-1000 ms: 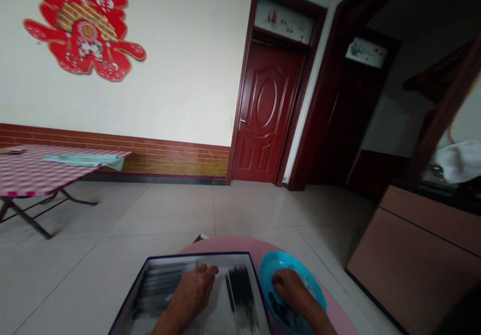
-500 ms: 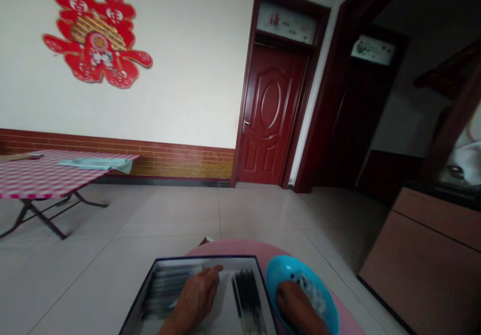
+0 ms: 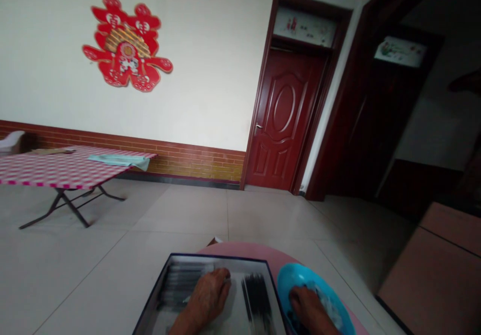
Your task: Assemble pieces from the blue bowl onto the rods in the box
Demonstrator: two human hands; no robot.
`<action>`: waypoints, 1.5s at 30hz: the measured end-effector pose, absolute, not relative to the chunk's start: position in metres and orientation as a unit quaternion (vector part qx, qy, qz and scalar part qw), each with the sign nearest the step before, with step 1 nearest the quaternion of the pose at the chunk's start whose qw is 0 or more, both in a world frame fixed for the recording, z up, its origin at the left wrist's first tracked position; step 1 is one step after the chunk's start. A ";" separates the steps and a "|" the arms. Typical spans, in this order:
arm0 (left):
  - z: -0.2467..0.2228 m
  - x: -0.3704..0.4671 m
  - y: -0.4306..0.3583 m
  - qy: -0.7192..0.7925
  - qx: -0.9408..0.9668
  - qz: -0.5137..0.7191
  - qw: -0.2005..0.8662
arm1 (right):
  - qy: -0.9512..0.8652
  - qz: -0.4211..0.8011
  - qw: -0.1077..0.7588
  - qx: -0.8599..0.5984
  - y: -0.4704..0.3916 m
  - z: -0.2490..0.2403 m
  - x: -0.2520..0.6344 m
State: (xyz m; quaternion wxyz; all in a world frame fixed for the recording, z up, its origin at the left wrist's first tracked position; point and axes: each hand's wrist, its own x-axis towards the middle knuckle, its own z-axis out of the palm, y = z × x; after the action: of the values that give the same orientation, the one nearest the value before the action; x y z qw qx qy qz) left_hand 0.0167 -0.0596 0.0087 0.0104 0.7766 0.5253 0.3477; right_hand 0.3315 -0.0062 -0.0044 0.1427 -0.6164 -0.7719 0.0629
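My left hand is over the middle of a shallow white box with a dark blue rim, its fingers curled together. Whatever they pinch is too small to name. To its left in the box lies a blurred row of dark thin sticks; a bundle of black thin sticks lies to its right. My right hand reaches into a light blue bowl, fingers bent downward among small clear and dark pieces. Its fingertips are partly hidden, and I cannot make out what they grip.
Box and bowl stand on a round pink table. Across the tiled floor, a folding table with a checked cover bears a pale green cloth. A pinkish cabinet stands at right, a red door at the back.
The fingers of my left hand have gone from stretched forward to curled in. My right hand stays in the bowl. The whole view has shifted, moving most things rightward.
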 end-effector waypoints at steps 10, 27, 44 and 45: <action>0.010 0.015 -0.060 0.520 0.785 0.336 0.008 | -0.784 0.135 0.118 -0.594 -0.015 0.002 0.324; 0.010 0.017 -0.058 0.520 0.787 0.332 -0.015 | -0.744 0.107 0.214 -0.624 -0.007 0.035 0.306; 0.018 0.017 -0.059 0.560 0.748 0.343 -0.093 | -0.529 0.526 0.459 -0.483 -0.024 0.033 0.160; 0.019 0.018 -0.059 0.564 0.747 0.339 -0.089 | -0.530 0.528 0.457 -0.481 -0.024 0.034 0.160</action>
State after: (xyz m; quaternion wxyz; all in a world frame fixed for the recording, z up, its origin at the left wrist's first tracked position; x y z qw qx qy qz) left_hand 0.0183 -0.0588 0.0187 -0.0886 0.7473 0.5645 0.3393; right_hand 0.1600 -0.0238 0.0337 0.4566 -0.4812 -0.5299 0.5284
